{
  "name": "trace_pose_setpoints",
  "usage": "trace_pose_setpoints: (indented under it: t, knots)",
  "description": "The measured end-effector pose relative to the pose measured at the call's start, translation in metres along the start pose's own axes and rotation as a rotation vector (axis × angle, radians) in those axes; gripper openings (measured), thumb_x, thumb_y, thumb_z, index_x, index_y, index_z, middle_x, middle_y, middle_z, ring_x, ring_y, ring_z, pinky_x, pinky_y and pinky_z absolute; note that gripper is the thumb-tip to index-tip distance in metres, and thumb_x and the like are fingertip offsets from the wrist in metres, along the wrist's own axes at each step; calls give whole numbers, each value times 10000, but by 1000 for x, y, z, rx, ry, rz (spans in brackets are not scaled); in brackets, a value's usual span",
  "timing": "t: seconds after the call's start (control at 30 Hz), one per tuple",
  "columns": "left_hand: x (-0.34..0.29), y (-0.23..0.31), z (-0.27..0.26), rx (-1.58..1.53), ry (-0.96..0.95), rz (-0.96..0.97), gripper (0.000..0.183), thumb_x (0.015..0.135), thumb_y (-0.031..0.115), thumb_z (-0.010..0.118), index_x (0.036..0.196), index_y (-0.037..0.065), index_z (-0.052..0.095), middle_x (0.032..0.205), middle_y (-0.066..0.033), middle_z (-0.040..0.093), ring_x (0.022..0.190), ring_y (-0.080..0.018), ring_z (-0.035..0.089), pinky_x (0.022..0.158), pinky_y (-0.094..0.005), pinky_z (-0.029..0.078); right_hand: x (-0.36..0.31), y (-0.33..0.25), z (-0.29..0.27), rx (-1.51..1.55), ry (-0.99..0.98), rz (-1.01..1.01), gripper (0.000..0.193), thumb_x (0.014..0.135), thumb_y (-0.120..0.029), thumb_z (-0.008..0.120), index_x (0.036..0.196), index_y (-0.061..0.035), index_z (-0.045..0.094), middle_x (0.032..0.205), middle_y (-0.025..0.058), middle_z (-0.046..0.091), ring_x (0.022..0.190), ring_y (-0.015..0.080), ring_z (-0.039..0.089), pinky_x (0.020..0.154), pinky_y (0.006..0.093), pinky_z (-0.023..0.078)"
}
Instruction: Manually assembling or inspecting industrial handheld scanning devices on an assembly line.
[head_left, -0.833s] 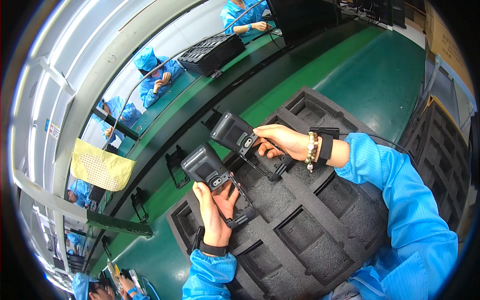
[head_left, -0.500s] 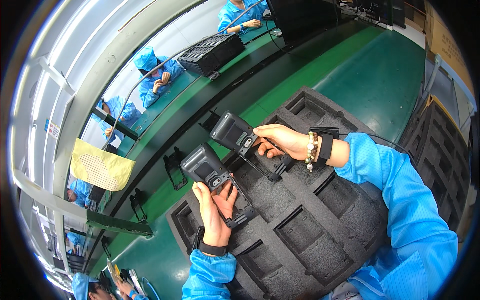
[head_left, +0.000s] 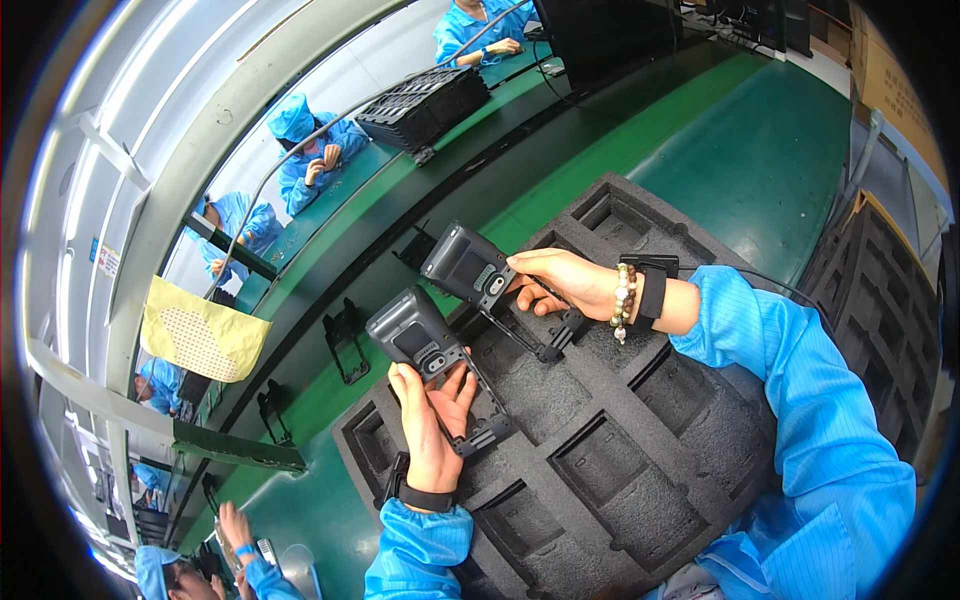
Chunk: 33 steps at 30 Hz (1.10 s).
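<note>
My left hand (head_left: 432, 428) is closed around the lower part of a black plastic device housing (head_left: 408, 328), whose lower end is an open frame. A matching black housing (head_left: 463, 262) is in my right hand (head_left: 568, 284), gripped at its side between thumb and fingers. Both housings are tilted, side by side and apart, the right one farther away. Each shows a raised block with a small oval opening. Beneath both hands lies a dark grey foam tray (head_left: 640, 425) with several recessed compartments. Part of the tray is hidden by my hands and sleeves.
Several black frames (head_left: 345, 340) lie along the green conveyor belt (head_left: 620, 130) beyond the tray. More foam trays (head_left: 880, 310) stand at the right. Co-workers in blue (head_left: 320, 150) sit across the line. A yellow sheet (head_left: 203, 330) hangs at left.
The black frames on the belt have shifted slightly toward the lower left. The left housing has moved very slightly right. A co-worker's hand at the lower left has risen. My right hand looks still.
</note>
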<state>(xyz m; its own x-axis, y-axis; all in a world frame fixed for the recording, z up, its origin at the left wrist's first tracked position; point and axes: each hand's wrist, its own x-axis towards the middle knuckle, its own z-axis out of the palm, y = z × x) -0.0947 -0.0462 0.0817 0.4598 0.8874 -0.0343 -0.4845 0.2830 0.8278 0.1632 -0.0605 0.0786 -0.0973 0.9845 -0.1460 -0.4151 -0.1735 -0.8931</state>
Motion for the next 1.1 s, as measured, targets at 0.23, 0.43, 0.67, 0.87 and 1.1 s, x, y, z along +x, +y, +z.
trace_pose_setpoints:
  t: [0.23,0.43,0.67,0.87,1.1]
  knots:
    - [0,1,0,1,1,-7,317,1035,415,389,1275,209,364,1222,-105,544,1101,-282,609,861,-384,531,0,0,1,0,8,5,258,1028,-297,444,1069,-84,584,958,-10,640,729,44,615,562,170,490]
    - [0,-1,-1,-12,10,6,466,998,427,479,1368,157,397,1228,-151,570,1076,-275,620,856,-351,562,1,1,0,7,2,9,249,1026,-289,446,1057,-85,586,940,-17,638,724,41,614,562,169,489]
    - [-1,0,4,30,18,-30,294,1029,408,418,1216,184,390,1166,-109,568,1041,-269,636,814,-344,551,2,1,-2,-1,-3,29,242,1024,-278,446,1053,-83,587,923,-22,639,725,34,611,566,162,486]
    - [0,1,1,38,26,-48,260,1030,394,432,1164,175,394,1143,-109,567,1017,-265,639,793,-331,556,3,1,-2,2,1,27,241,1025,-272,444,1050,-78,585,908,-19,635,715,31,609,561,158,486]
    - [0,1,1,27,27,-55,257,1030,395,431,1166,179,393,1143,-111,576,1018,-262,642,789,-329,556,3,1,-2,8,-2,30,248,1027,-270,437,1047,-71,584,902,-13,635,707,32,608,558,156,490]
